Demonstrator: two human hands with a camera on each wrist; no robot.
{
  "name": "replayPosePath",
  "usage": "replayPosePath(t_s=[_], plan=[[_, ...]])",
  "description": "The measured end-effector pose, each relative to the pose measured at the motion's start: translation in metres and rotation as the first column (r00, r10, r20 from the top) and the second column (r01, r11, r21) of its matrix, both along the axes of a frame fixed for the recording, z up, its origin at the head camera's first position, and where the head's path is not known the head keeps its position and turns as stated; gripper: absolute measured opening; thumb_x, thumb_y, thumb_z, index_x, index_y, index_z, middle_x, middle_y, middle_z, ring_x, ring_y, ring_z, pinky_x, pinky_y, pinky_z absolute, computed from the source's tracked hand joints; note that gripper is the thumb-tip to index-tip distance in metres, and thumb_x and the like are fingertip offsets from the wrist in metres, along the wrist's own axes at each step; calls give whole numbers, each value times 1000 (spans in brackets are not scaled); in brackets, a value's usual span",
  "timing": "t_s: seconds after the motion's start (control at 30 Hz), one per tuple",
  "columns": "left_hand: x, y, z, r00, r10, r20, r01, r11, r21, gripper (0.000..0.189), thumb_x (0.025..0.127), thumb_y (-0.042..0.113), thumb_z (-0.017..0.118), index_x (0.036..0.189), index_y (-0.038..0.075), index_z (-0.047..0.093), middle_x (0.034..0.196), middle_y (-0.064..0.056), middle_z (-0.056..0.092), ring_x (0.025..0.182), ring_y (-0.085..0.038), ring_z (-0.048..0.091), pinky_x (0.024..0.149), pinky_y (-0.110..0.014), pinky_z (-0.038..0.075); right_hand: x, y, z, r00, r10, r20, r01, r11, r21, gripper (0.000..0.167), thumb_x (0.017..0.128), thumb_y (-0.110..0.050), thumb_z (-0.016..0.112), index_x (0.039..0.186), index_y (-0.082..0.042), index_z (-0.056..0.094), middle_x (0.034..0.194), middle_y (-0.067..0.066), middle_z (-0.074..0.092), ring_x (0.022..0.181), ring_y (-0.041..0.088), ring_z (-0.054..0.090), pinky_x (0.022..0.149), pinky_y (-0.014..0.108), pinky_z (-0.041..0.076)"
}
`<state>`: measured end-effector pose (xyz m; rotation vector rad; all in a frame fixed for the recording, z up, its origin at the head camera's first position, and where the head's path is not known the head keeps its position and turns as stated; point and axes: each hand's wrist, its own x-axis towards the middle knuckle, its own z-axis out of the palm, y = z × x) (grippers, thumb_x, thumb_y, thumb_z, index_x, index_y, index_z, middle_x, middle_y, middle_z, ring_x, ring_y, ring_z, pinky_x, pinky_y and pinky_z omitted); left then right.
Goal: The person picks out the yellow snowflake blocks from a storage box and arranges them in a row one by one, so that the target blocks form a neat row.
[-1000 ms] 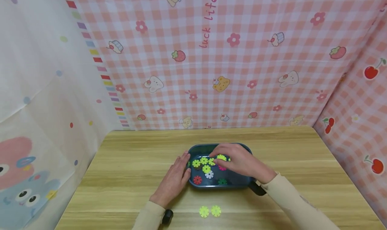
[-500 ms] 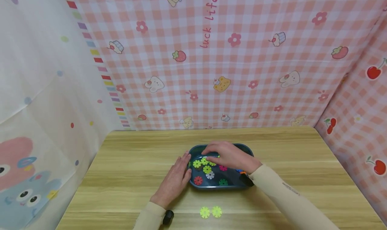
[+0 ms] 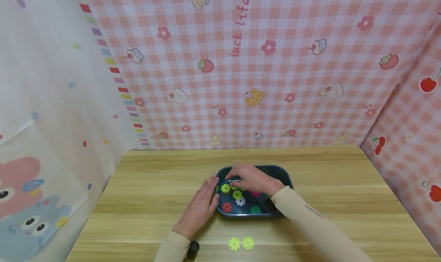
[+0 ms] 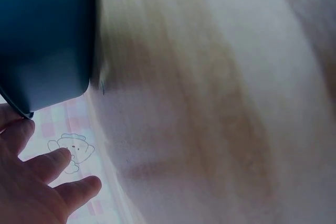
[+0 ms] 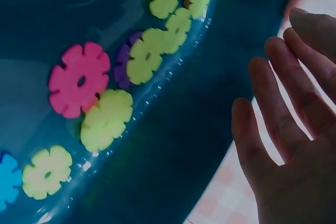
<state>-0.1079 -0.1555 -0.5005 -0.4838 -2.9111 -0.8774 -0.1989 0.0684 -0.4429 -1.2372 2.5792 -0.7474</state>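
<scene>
Right hand [image 3: 251, 179] had shifted left across the blue plastic tray [image 3: 281, 174], from about its middle toward the left end, now over the row of yellow-green notched snowflake discs [image 3: 225, 188] along the far wall. Fingers loosely bent in the head view, thumb near forefinger; right wrist view showed the others fairly straight, no disc in the grasp. Whether the thumb touched a disc couldn't be told.

Left hand [image 3: 198, 210] hadn't moved: fingers extended and spread, fingertips against the tray's left rim, no grip on anything.

Tray sat at lower center of the head frame on the wood-grain table [image 3: 165, 174]. Also in it: white disc [image 3: 240, 201], red disc [image 3: 226, 207] lower left, green disc [image 3: 255, 209] near the front wall; right wrist view added a pink disc [image 5: 80, 80], and a blue disc [image 5: 8, 179] at lower left edge.

Two yellow-green discs [image 3: 234, 244] lay side by side at bottom center, outside the tray, unchanged. So only the reach looked different; that pair hadn't grown.
</scene>
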Motion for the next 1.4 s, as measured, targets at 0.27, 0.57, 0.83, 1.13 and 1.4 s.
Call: replayPosePath(t_s=[0.27, 0.57, 0.83, 1.13, 1.4], plan=[[0, 1, -1, 1000, -4, -2, 4, 1000, -2, 56, 110, 27, 50, 161, 8, 36, 168, -7, 31, 150, -40, 35, 117, -63, 35, -6, -5, -14, 1000, -12, 12, 11, 1000, 17, 25, 98, -13, 73, 122, -8, 75, 124, 5, 72, 117, 20, 65, 105, 44, 53], [0, 1, 0, 1000, -10, -1, 10, 1000, 3, 55, 111, 26, 49, 161, 7, 37, 168, -8, 32, 149, -41, 36, 118, -62, 35, -10, -10, -27, 995, -31, 93, 27, 999, 46, 29, 98, -14, 73, 126, -9, 73, 129, 6, 71, 119, 21, 65, 107, 45, 51], [0, 0, 0, 1000, -12, -13, 12, 1000, 2, 55, 110, 26, 49, 161, 7, 37, 168, -9, 33, 149, -41, 37, 117, -62, 35, -7, -14, -32, 997, 0, 71, -4, 999, 54, 33, 96, -14, 75, 128, -6, 72, 129, 9, 71, 121, 24, 65, 107, 45, 51], [1, 0, -1, 1000, -15, -7, 15, 1000, 11, 55, 110, 26, 49, 161, 7, 36, 168, -8, 32, 149, -41, 36, 118, -61, 35, -9, -20, -40, 999, 0, 38, -4, 994, 105, 33, 94, -16, 78, 127, -8, 73, 127, 7, 71, 121, 22, 64, 108, 44, 50], [0, 0, 0, 1000, -12, 2, 12, 1000, 8, 56, 111, 26, 49, 161, 7, 35, 168, -8, 31, 149, -40, 36, 119, -60, 34, -9, -22, -41, 1000, 18, -1, -17, 993, 119, 30, 93, -13, 79, 123, -8, 75, 124, 7, 71, 119, 23, 65, 108, 44, 51]])
